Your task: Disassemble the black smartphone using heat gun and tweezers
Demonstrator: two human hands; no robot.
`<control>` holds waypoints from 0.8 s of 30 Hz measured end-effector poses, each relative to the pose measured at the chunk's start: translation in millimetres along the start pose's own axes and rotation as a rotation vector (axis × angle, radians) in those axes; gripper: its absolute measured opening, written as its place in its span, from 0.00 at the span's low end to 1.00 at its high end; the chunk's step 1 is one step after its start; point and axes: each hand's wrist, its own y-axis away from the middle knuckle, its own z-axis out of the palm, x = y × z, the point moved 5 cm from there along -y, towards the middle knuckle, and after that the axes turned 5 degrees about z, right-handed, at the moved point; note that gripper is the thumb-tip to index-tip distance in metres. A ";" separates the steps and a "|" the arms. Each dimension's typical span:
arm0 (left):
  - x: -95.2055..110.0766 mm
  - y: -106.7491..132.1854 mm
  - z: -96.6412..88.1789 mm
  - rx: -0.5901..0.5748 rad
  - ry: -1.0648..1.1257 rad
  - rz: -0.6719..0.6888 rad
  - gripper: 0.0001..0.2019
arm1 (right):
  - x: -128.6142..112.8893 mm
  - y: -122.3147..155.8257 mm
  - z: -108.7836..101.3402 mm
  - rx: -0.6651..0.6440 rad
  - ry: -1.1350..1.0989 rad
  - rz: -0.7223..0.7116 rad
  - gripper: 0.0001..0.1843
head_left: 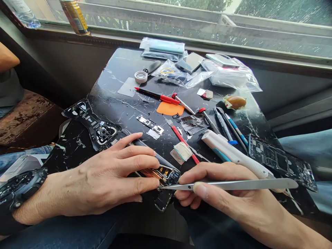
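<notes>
An opened smartphone (164, 172) with bared inner parts lies at the near table edge, largely hidden under my left hand (124, 173). The fingers of that hand reach across the phone and hold it, with the index fingertip by its exposed end. My right hand (215, 190) pinches a pair of metal tweezers (241, 184) from the right. The tweezers' tips point left into the phone, close to my left index fingertip. Whether they grip any part is too small to tell. A detached phone back piece (101, 126) with a camera cutout lies beyond my left hand.
Metal brackets (150, 125), a red spudger (183, 138), an orange pick (169, 108) and screwdrivers (209, 119) lie on the black table (109, 83). To the right are a white handled tool (233, 152) and another opened phone (280, 160). Plastic bags (228, 74) lie toward the window.
</notes>
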 end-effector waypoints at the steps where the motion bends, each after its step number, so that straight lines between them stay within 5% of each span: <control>1: 0.1 0.0 0.0 0.000 0.000 0.001 0.13 | -0.4 0.3 -1.1 0.012 0.027 -0.015 0.10; 12: 1.0 -2.9 -2.1 -0.008 0.002 -0.008 0.15 | -26.3 15.0 -1.7 0.070 0.787 -0.398 0.14; 18: 0.3 -3.6 -2.9 0.008 0.009 -0.012 0.14 | -26.3 25.0 -10.1 0.195 0.863 -0.532 0.15; 24: 1.5 -2.6 -2.4 -0.001 0.005 -0.015 0.14 | -30.2 17.1 -9.2 0.169 0.847 -0.478 0.14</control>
